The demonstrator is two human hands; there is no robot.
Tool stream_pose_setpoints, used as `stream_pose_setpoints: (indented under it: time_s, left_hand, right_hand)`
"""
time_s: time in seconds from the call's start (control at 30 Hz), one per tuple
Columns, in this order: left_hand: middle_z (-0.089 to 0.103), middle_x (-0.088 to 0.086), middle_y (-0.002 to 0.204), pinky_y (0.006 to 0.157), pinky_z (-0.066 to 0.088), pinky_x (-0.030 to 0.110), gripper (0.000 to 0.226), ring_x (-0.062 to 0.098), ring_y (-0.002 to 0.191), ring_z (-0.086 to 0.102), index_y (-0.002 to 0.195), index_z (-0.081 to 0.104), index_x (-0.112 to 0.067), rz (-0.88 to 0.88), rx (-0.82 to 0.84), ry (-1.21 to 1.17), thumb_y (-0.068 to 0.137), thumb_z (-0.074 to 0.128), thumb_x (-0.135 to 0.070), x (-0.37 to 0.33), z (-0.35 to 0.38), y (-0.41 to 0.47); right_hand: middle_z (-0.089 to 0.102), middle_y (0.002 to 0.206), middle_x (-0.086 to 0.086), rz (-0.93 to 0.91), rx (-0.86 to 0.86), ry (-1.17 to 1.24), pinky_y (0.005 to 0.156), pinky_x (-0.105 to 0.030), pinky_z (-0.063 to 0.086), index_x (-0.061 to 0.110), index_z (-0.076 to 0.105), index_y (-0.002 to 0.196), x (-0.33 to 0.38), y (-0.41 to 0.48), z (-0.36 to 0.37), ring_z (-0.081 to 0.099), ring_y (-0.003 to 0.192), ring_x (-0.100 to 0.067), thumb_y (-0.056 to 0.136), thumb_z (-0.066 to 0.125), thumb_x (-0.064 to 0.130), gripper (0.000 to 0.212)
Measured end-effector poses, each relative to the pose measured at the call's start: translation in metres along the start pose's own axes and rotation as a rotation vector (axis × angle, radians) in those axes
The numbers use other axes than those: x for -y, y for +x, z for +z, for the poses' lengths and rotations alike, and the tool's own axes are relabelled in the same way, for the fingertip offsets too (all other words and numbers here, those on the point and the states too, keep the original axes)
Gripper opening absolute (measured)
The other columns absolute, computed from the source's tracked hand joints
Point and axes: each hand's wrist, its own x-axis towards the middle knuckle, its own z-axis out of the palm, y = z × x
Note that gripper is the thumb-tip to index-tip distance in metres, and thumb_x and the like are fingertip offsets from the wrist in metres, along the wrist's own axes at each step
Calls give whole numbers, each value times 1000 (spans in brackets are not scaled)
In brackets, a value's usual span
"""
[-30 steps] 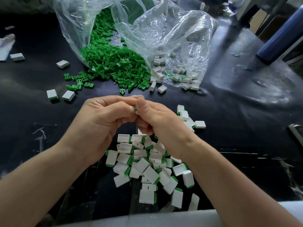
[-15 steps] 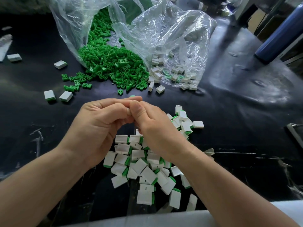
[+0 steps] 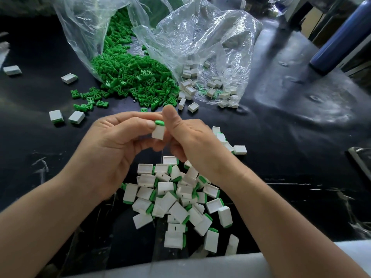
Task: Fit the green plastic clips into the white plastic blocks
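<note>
My left hand pinches a white block with a green clip seated in its top end. My right hand is beside it, thumb raised along the block's right side and touching it. Below my hands lies a pile of white blocks with green clips fitted. Loose green clips spill from a clear bag at the back. Empty white blocks lie in and in front of a second clear bag.
The black table holds stray blocks at the left and two fitted ones. A blue cylinder stands at the back right. A pale edge runs along the near side.
My hands have parted a little and the white block with its green clip now shows between them. My right thumb has lifted upward.
</note>
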Motion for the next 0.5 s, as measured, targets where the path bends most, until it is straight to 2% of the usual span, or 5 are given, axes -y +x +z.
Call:
stream_pose_setpoints:
  time_s: [0.07, 0.13, 0.23, 0.33, 0.5]
  left_hand:
    - [71, -3, 68, 55, 53, 18, 19, 8, 64, 65, 63, 76, -20, 10, -30, 32, 61, 57, -16, 3, -8, 2]
    - [72, -1, 70, 53, 52, 18, 16, 9, 64, 64, 68, 76, -19, 19, -80, 86, 58, 64, -22, 4, -12, 3]
    - [72, -2, 66, 48, 48, 14, 19, 3, 56, 61, 70, 75, -19, 13, -72, 248, 53, 69, -26, 4, -12, 2]
    - [72, -3, 65, 48, 45, 9, 13, 0, 54, 63, 70, 75, -18, -45, -36, 411, 58, 74, -21, 8, -8, 0]
    - [72, -1, 66, 44, 42, 10, 2, 0, 54, 62, 69, 74, -20, -9, -100, 450, 68, 71, -21, 5, -11, -1]
  right_hand:
    - [52, 42, 16, -8, -43, -42, 58, -26, 31, 22, 61, 56, -1, 0, -6, 45, 45, 1, 87, 29, 58, 57]
    - [47, 38, 22, -9, -101, -105, 53, -21, 30, 21, 60, 59, -1, 0, -11, 45, 43, 3, 92, 37, 50, 49]
    - [47, 41, 13, -32, -173, -200, 46, -18, 29, 4, 65, 74, -2, 0, -16, 42, 42, -1, 92, 48, 40, 44]
    - [48, 50, 7, -45, -210, -267, 50, -23, 32, 8, 66, 78, -2, -2, -18, 38, 46, -5, 91, 52, 38, 35]
    - [45, 42, 14, -50, -260, -251, 46, -15, 30, 12, 64, 74, -1, -8, -17, 41, 45, -2, 90, 55, 36, 30]
